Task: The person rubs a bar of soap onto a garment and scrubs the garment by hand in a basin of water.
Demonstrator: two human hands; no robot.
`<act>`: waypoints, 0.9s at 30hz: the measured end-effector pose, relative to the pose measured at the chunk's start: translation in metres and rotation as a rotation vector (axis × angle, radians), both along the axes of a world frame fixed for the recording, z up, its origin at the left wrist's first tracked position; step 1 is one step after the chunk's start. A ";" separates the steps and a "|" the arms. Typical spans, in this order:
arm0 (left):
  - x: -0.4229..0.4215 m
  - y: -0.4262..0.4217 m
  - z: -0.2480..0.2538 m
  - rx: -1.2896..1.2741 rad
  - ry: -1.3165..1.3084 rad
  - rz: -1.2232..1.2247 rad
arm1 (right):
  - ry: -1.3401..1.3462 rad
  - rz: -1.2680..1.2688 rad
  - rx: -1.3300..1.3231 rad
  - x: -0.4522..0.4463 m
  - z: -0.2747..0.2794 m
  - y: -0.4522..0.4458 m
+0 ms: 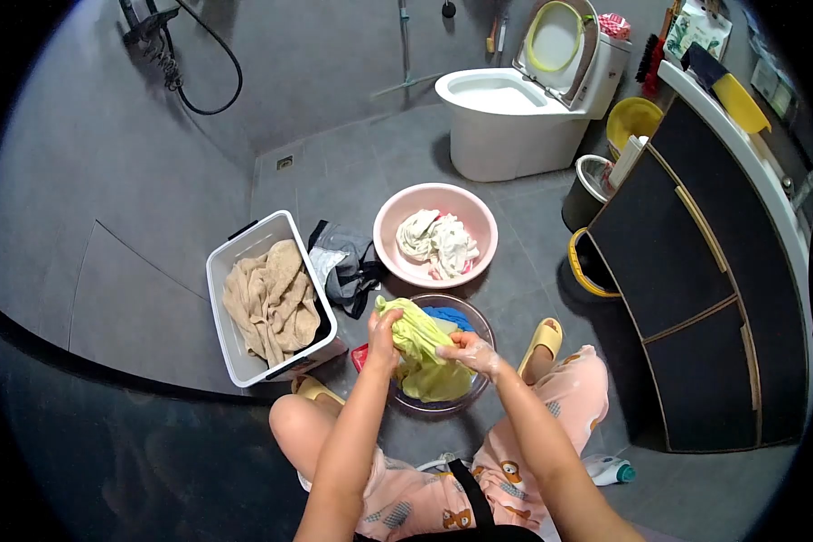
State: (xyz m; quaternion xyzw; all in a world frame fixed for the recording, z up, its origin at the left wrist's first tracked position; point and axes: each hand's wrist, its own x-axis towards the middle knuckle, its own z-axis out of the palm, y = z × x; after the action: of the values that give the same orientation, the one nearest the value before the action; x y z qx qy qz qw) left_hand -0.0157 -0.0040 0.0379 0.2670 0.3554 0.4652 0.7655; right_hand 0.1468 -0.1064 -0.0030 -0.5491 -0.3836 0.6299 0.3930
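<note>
Both my hands hold a yellow-green cloth garment [413,336] over a dark basin [440,409] on the floor between my feet. My left hand [384,339] grips it at its upper left, fingers closed round the fabric. On the other side, my right hand [471,352] pinches its right edge, and whitish suds show on the skin. The garment hangs bunched, its lower part down in the basin. A blue cloth [449,317] lies in the basin behind it. Something red [359,357] sits by the basin's left side, partly hidden by my left arm.
Beyond the basin stands a pink basin [390,200] with white and red laundry. A white bin [219,316] at left holds a beige towel [275,298]; a grey garment [343,265] lies beside it. A toilet [515,140], trash can [583,203], dark cabinet [677,298] and bottle [610,471] are around me.
</note>
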 end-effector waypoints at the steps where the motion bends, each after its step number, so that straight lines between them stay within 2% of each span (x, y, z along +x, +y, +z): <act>1: 0.001 -0.001 -0.002 0.135 0.189 0.010 | 0.143 -0.077 -0.004 -0.004 -0.005 0.001; 3: 0.009 -0.005 -0.003 0.411 0.545 0.042 | 0.449 -0.304 0.087 -0.019 -0.003 0.008; 4: 0.015 -0.011 -0.005 0.633 0.681 0.045 | 0.495 -0.418 0.066 -0.022 -0.002 0.009; 5: 0.025 -0.021 -0.004 0.725 0.617 0.052 | 0.541 -0.534 0.042 -0.024 -0.001 0.010; 6: 0.033 -0.036 -0.001 0.750 0.678 0.009 | 0.569 -0.678 -0.030 -0.030 0.016 0.010; 7: 0.039 -0.055 0.002 0.782 0.755 -0.046 | 0.604 -0.660 -0.113 -0.024 0.012 0.011; 8: 0.043 -0.073 -0.010 0.930 0.987 -0.069 | 0.642 -0.641 -0.198 -0.017 0.004 0.013; 10: 0.053 -0.094 0.002 1.222 0.852 -0.049 | 0.745 -0.592 -0.279 -0.016 -0.009 0.012; 11: 0.056 -0.097 0.002 1.356 0.763 -0.025 | 0.842 -0.556 -0.208 -0.021 -0.009 0.011; 12: 0.055 -0.086 -0.005 1.426 0.799 0.059 | 0.884 -0.570 -0.135 -0.029 -0.010 0.009; 13: 0.050 -0.075 -0.009 1.260 0.946 0.004 | 0.864 -0.627 -0.090 -0.039 -0.011 0.006; 14: 0.049 -0.057 -0.006 1.184 0.997 0.095 | 0.791 -0.673 -0.098 -0.049 0.001 0.005; 15: 0.049 -0.043 -0.004 1.106 1.045 0.189 | 0.518 -0.661 -0.215 -0.054 0.026 0.008; 17: 0.050 -0.047 -0.012 1.124 1.024 0.196 | 0.564 -0.646 -0.186 -0.055 0.037 0.007; 19: 0.052 -0.065 -0.010 1.193 0.977 0.147 | 1.058 -0.357 0.005 -0.025 -0.066 0.012; 20: 0.056 -0.076 0.001 1.276 0.831 0.135 | 1.268 -0.174 0.050 -0.020 -0.066 0.017; 21: 0.058 -0.083 0.009 1.353 0.681 0.127 | 1.133 -0.291 0.011 -0.021 -0.066 0.012; 22: 0.057 -0.077 -0.010 1.344 0.723 0.143 | 0.989 -0.396 -0.040 -0.022 -0.066 0.008; 24: 0.047 -0.057 -0.013 1.162 0.866 0.138 | 0.700 -0.606 -0.121 -0.042 0.006 0.002; 25: 0.042 -0.043 -0.019 1.111 0.968 0.179 | 0.653 -0.581 -0.155 -0.048 0.026 0.001; 27: 0.036 -0.017 -0.011 0.738 0.977 0.172 | 0.561 -0.527 -0.223 -0.056 0.048 0.000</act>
State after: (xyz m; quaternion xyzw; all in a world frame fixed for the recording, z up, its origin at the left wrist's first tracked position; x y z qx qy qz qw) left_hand 0.0206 -0.0214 0.0270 0.6667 0.5009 0.4414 0.3314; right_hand 0.0907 -0.1060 0.0455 -0.4746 -0.0367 0.6708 0.5688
